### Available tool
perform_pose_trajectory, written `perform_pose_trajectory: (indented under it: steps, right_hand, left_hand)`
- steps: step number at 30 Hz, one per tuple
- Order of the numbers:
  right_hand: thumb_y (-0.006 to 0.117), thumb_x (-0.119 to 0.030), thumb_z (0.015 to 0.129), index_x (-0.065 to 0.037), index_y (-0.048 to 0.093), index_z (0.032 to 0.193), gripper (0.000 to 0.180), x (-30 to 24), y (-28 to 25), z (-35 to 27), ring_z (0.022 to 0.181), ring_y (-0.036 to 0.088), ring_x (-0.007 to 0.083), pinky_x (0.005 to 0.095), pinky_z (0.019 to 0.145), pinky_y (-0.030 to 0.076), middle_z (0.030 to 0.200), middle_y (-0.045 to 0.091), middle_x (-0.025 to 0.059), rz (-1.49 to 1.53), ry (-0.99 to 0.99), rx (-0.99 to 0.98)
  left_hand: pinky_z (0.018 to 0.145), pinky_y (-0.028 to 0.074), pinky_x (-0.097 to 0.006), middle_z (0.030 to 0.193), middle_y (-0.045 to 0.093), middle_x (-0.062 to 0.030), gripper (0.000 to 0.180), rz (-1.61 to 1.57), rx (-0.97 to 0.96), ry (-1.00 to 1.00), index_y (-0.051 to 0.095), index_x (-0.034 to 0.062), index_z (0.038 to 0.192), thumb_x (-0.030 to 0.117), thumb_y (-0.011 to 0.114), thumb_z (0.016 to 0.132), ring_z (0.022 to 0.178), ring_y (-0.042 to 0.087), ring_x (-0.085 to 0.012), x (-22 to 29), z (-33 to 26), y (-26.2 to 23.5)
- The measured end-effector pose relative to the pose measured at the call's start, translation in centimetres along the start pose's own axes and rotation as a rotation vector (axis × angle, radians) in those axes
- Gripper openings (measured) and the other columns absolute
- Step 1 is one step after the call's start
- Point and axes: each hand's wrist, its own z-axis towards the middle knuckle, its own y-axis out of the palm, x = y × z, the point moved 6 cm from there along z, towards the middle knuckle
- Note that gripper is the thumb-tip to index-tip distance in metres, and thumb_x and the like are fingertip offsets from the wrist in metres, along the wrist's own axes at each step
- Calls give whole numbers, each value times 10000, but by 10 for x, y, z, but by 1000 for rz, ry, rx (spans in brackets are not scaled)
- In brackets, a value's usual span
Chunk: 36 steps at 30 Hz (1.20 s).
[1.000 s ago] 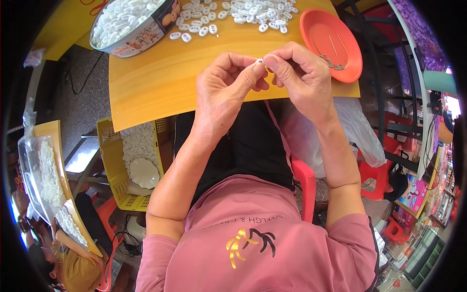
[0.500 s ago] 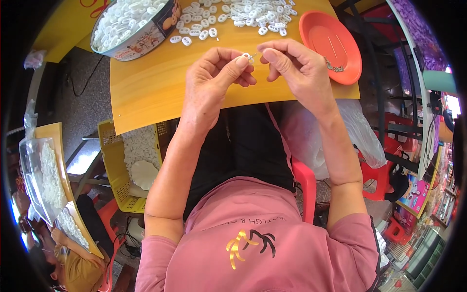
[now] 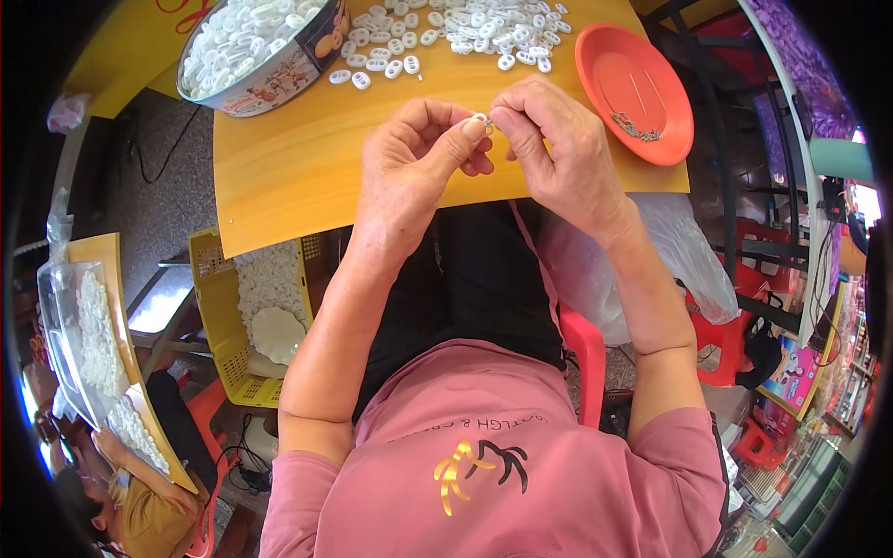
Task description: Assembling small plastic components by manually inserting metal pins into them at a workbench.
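Observation:
My left hand pinches a small white oval plastic piece with holes between thumb and forefinger, above the near part of the yellow table. The thumb covers part of it. My right hand is closed in a pinch against the right side of this piece; its fingers hide what they hold. Many similar loose white pieces lie spread beyond my hands. To the right, an orange-red oval plate bears small metal bits and two thin sticks.
A round tin heaped with white pieces stands at the far left. Below the table's left side sits a yellow crate of white pieces. A clear plastic bag hangs under the right edge. At lower left another person sits by a smaller table.
My right hand has moved left and closed in on the white piece; before, its fingers were apart from it. A thin metal bit then showing at the piece is now mostly hidden.

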Motion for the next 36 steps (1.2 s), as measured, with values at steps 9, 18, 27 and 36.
perform_pose_trajectory:
  steps: [9, 18, 27, 36]
  right_hand:
    - [635, -15, 875, 5, 564, 868, 74, 10, 7, -12, 661, 589, 279, 355, 561, 462, 756, 566, 117, 55, 83, 76]
    - [646, -51, 899, 14, 599, 871, 85, 15, 13, -18, 635, 630, 151, 313, 558, 509, 760, 623, 70, 338, 372, 71]
    - [638, -181, 936, 4, 665, 895, 192, 44, -1, 4, 571, 561, 80, 242, 516, 446, 657, 606, 45, 198, 487, -67]
    - [694, -215, 847, -17, 651, 871, 204, 71, 2, 37, 801, 655, 333, 426, 688, 528, 852, 663, 157, -548, 182, -95]
  left_hand:
    - [684, 514, -254, 839, 663, -95, 156, -90, 59, -37, 614, -41, 963, 104, 649, 922, 727, 647, -144, -13, 0, -1]
    - [718, 498, -270, 865, 670, -97, 165, -40, 37, -41, 611, -16, 994, 127, 652, 924, 754, 641, -159, -16, -3, -3]
    - [701, 512, -256, 850, 667, -83, 156, -43, 90, -14, 611, -26, 981, 118, 644, 931, 740, 643, -137, -18, 4, -15]
    - [709, 511, -260, 866, 656, -86, 162, -89, 101, 19, 602, -25, 998, 126, 627, 945, 746, 641, -142, -18, 4, -16]
